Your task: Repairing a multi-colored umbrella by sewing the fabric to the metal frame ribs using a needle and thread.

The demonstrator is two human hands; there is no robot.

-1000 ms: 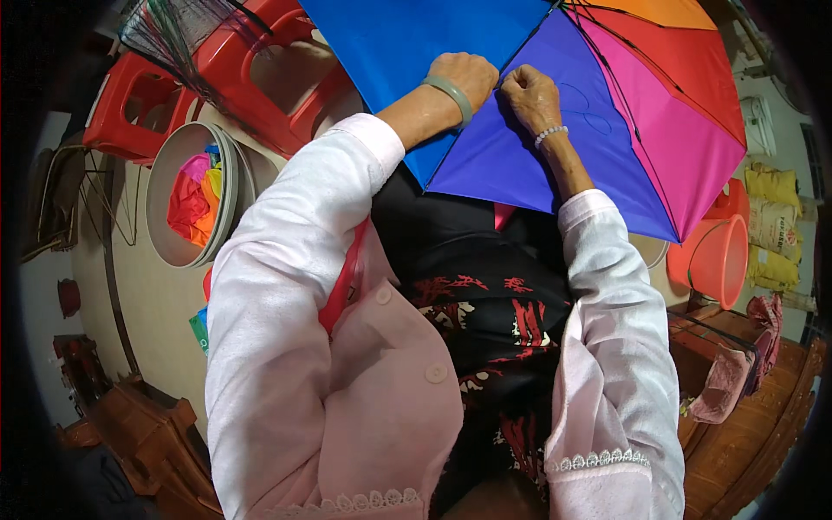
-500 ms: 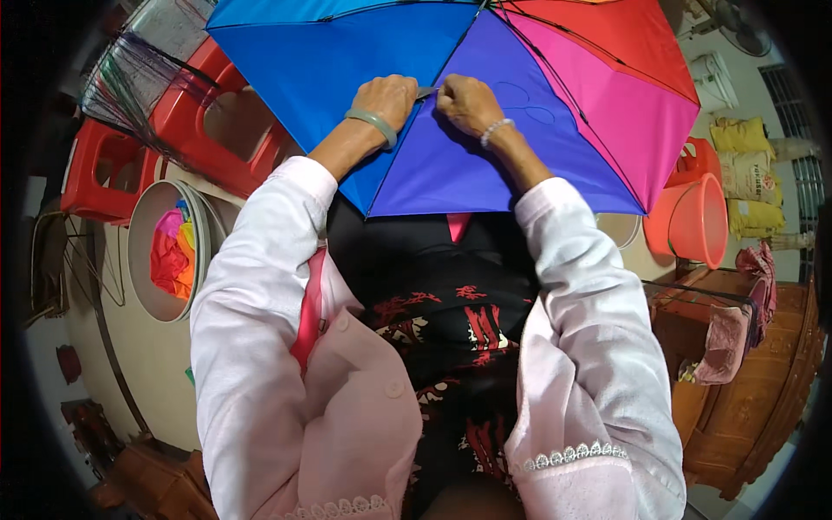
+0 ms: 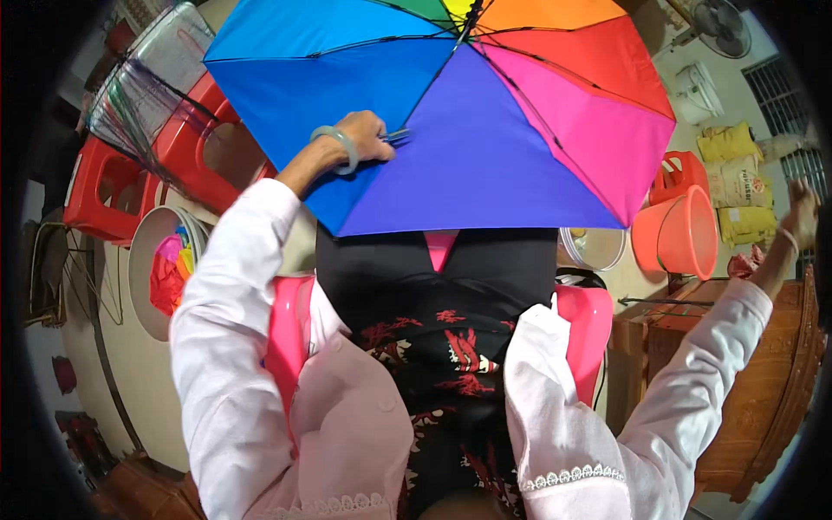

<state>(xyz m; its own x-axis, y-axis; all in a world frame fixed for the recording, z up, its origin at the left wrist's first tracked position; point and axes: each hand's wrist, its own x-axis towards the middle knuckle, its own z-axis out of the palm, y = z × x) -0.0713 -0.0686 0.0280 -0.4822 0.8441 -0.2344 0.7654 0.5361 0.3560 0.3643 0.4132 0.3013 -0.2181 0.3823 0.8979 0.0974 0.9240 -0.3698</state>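
Note:
An open umbrella (image 3: 490, 165) with rainbow panels lies over my lap, its inside and dark ribs facing me. My left hand (image 3: 368, 137), with a pale bangle at the wrist, is closed at the seam between the blue and violet panels. A small pronged metal tool (image 3: 399, 136) sticks out from its fingers over the violet cloth. Far out to the right, away from the umbrella, is my right hand (image 3: 804, 217) on a stretched arm. Its fingers look pinched together; whatever they hold is too small and dim to make out.
On the left are red plastic stools (image 3: 108, 186) and a pale bucket (image 3: 143, 299) with bright cloth inside. An orange-red bucket (image 3: 689, 234), yellow sacks (image 3: 745, 221) and a carved wooden cabinet (image 3: 750, 399) stand on the right. A fan (image 3: 724, 30) is at the far right.
My right hand has swung from the violet panel far out to the right. My left hand has shifted left and nearer along with the umbrella, showing more of its hub.

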